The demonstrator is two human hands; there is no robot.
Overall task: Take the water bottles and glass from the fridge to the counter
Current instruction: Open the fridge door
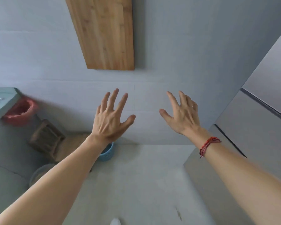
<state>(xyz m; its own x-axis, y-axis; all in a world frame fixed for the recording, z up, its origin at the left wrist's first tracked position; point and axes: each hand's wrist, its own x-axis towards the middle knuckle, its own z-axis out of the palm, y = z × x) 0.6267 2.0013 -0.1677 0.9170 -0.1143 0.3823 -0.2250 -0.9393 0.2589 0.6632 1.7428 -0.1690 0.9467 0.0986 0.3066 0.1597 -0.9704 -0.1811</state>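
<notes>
Presently both bare hands, left hand [111,117] and right hand [182,113], are hovering empty, fingers spread; the closed grey fridge [258,111] is standing rightward, risking a fumbled reach.

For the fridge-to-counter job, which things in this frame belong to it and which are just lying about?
Belongs to the job:
- fridge, doors shut
- left hand, open and empty
- right hand, open and empty
No bottles, glass or counter in view.

Just lying about:
- wooden board against the wall
- red-lined bin
- wooden stool
- blue basket
</notes>
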